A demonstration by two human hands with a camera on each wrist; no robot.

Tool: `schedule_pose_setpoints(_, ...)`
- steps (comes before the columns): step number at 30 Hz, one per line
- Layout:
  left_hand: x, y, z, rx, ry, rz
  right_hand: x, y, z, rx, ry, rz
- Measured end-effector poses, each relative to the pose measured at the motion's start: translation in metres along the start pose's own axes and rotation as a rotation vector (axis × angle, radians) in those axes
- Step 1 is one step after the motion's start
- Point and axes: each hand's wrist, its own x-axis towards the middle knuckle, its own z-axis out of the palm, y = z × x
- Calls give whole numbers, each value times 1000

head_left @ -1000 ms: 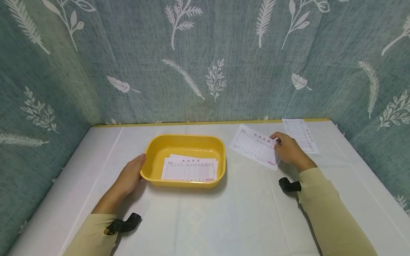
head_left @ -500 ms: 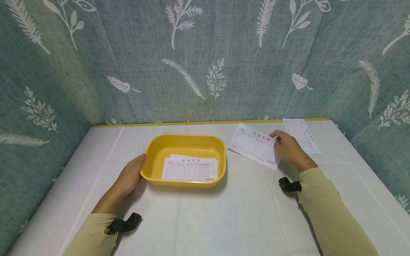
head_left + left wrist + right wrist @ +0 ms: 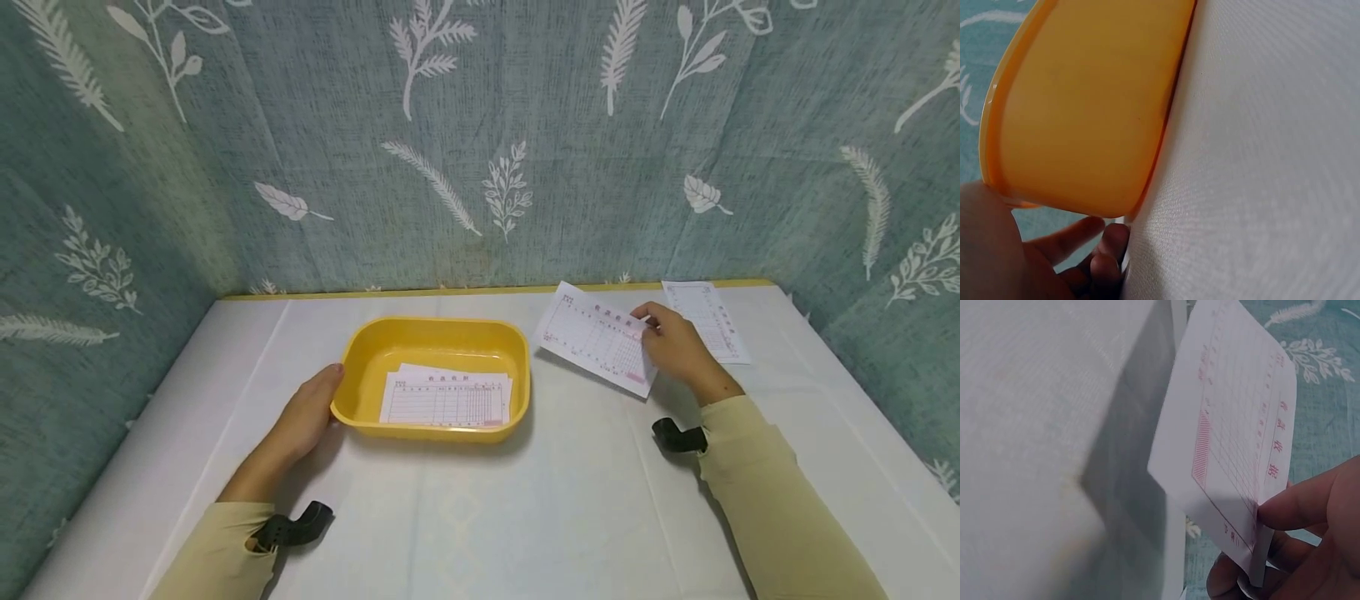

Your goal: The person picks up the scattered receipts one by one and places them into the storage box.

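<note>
A yellow tray (image 3: 431,432) stands on the white table with printed slips (image 3: 446,402) lying in it. At its left end the left hand (image 3: 303,412) holds the rim; in the left wrist view the thumb is at the rim of the tray (image 3: 1085,112) and the fingers (image 3: 1107,250) curl below its end. To the right, the right hand (image 3: 678,350) pinches the right end of a printed slip (image 3: 596,337). The right wrist view shows this slip (image 3: 1229,419) lifted and tilted over its shadow, with the thumb of the right hand (image 3: 1310,531) on its printed face.
Another printed slip (image 3: 705,321) lies at the back right of the table (image 3: 480,517), behind the right hand. Patterned green cloth (image 3: 465,200) rises along the back and both sides. A black curved piece (image 3: 678,436) sticks out at each wrist.
The far left end of the pinched slip has risen off the table, and its shadow shows more beneath it. The left hand and the tray have stayed in place.
</note>
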Motion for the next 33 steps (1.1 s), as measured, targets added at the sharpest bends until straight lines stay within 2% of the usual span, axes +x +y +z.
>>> schedule_pose_setpoints(11,-1,-2,2,10,-23,-17,-4,-3,1,4,36,-19)
schedule_pose_setpoints(18,0,-4,2,-32,-24,9,-6,-8,0,27,71,-43)
schedule_pose_setpoints(28,0,-2,-1,21,-28,-26,-8,-18,-2,60,93,-79)
schedule_pose_setpoints(33,1,-4,0,6,-21,-2,-11,-24,-1,64,88,-91)
